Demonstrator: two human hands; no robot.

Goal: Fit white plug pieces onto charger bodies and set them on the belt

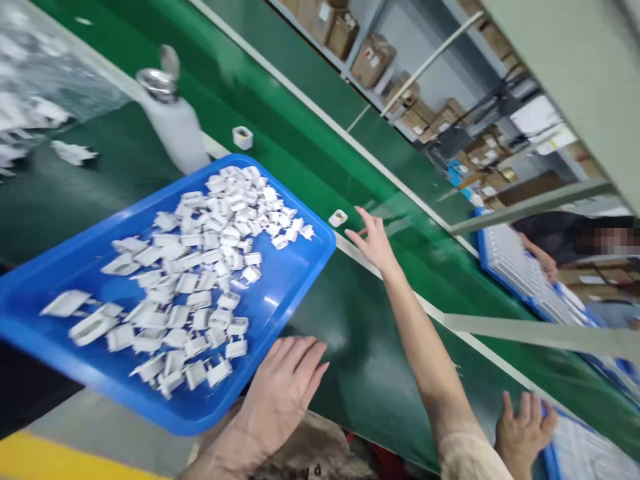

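Two loose white plug parts on the green belt: one [338,217] just past the blue tray's [295,280] far corner, one [243,137] further up beside the white bottle [175,123]. Tray holds dozens more, too many for me to count. One bottle, one tray. My right hand [373,241] is stretched out over the belt, fingers spread, empty, just beside the nearer part. My left hand [280,390] lies flat and relaxed at the tray's near edge, holding nothing.
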